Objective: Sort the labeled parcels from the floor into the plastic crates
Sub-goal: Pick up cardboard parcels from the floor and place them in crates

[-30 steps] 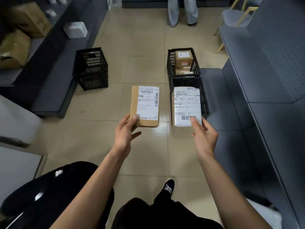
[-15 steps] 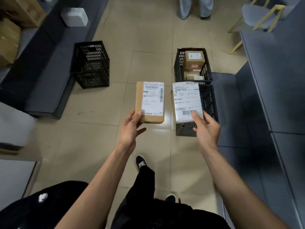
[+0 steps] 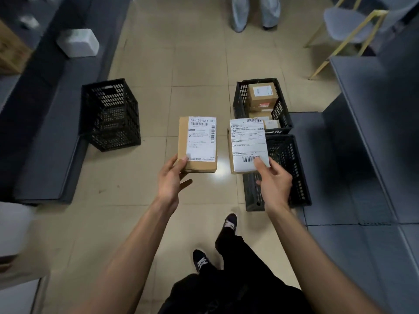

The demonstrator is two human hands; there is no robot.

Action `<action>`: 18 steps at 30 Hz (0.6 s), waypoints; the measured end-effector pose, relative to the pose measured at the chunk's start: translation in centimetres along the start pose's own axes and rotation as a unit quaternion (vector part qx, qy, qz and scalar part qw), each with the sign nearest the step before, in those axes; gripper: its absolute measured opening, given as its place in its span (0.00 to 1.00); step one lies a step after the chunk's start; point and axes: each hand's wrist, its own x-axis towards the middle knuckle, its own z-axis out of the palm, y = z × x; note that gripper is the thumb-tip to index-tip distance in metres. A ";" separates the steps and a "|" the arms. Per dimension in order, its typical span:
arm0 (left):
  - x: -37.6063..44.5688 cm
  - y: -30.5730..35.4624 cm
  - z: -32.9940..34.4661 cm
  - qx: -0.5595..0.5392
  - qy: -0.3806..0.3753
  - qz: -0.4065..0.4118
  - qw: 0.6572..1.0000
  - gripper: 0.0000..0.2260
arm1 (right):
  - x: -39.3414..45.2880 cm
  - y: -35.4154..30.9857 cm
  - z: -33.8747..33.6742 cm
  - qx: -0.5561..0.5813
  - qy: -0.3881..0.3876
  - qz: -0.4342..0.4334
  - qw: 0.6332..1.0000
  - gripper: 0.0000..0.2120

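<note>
- The left hand (image 3: 172, 177) pinches the near left corner of a brown cardboard parcel with a white shipping label (image 3: 197, 145), thumb on top at the label's corner, fingers underneath and out of sight. The parcel is held flat in the air above the tan tiled floor (image 3: 147, 64).
- The right hand (image 3: 275, 180) grips the near right corner of a brown parcel almost fully covered by a white printed label (image 3: 247, 146), thumb pressed beside the barcode; the other fingers are hidden beneath it.
- This second parcel hangs over the left edge of the near black plastic crate (image 3: 288, 171); parcel and hand hide much of the crate's inside, so what it holds cannot be told.
- The far black plastic crate (image 3: 240, 98), touching the near one, holds several brown labelled boxes (image 3: 263, 96), one stacked on top; the lower ones are partly hidden.
- A third black lattice crate (image 3: 111, 114) stands apart on the left; its interior is dark and hard to make out.
- A person's legs in pale trousers (image 3: 255, 12) are cut off at the far edge.
- Label print is mostly too small to read.
</note>
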 end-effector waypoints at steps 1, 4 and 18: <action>1.6 0.5 0.7 0.009 -0.005 -0.001 1.000 0.16 | 1.6 -0.3 0.5 0.004 0.007 0.002 1.000 0.07; 6.1 2.5 3.1 0.025 -0.015 -0.001 1.000 0.16 | 6.8 -1.2 2.1 0.023 0.020 0.014 0.999 0.07; 23.9 12.2 11.0 0.030 -0.014 -0.012 0.999 0.13 | 25.2 -6.4 10.4 0.001 0.015 0.034 0.999 0.08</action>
